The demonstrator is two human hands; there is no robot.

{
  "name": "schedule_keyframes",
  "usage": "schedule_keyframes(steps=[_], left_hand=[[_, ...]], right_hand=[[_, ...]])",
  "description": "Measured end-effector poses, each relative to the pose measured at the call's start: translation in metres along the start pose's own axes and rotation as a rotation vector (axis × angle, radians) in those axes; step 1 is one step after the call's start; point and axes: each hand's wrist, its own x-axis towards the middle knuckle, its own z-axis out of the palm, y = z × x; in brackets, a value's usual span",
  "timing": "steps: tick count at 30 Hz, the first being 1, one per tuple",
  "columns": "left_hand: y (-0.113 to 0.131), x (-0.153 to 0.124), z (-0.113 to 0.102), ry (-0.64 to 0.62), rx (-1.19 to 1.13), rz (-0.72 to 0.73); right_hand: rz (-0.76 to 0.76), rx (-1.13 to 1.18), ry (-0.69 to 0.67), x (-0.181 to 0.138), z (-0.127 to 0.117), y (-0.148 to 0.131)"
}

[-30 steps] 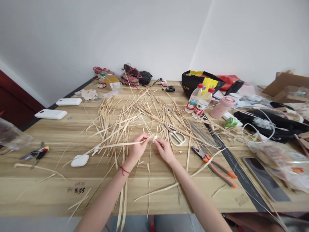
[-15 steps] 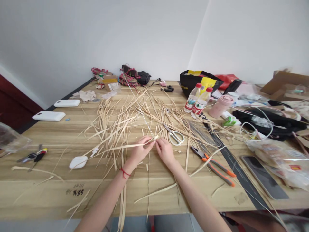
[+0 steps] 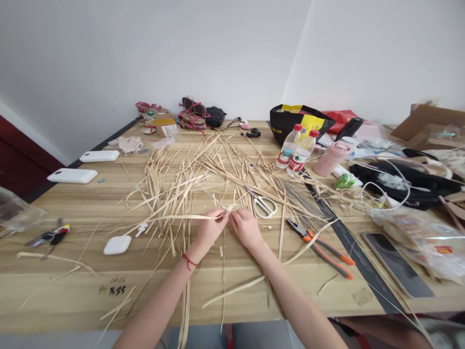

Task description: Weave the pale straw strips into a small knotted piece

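My left hand [image 3: 210,228], with a red string at its wrist, is closed on a pale flat straw strip [image 3: 178,217] that runs out to the left. Its fingertips meet those of my right hand [image 3: 245,227], which pinches at the same small spot of straw; the piece between them is mostly hidden. A thin wire-like length [image 3: 209,192] slants from the fingertips up and to the left. Beyond both hands lies a wide heap of loose straw strips [image 3: 174,179]. White-handled scissors [image 3: 265,207] rest just right of my right hand.
Orange-handled pliers [image 3: 321,247] and a phone [image 3: 395,264] lie on the right. Two red-capped bottles [image 3: 300,157] and a pink cup [image 3: 332,159] stand behind them. On the left are a white case [image 3: 117,245] and small tools [image 3: 51,236]. A black bag [image 3: 290,123] is at the back.
My fingertips have come closer together and shifted slightly left. The thin wire-like length, steep and long before, now lies lower and slants more to the left.
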Motion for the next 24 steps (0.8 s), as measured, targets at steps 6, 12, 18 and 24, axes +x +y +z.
schedule_keyframes(steps=[6, 12, 18, 24], left_hand=[[0.004, -0.001, -0.001, 0.019, 0.151, 0.06], [0.005, -0.001, 0.003, 0.088, 0.139, -0.01], [0.0, 0.0, 0.009, 0.106, -0.058, -0.094], [-0.01, 0.001, 0.016, 0.191, -0.296, -0.273]], right_hand=[[0.026, 0.054, 0.019, 0.0, 0.0, -0.001], [0.018, -0.058, 0.013, 0.0, 0.002, 0.0], [0.045, -0.053, 0.018, -0.001, 0.002, 0.0], [0.071, -0.041, 0.022, 0.0, 0.002, -0.001]])
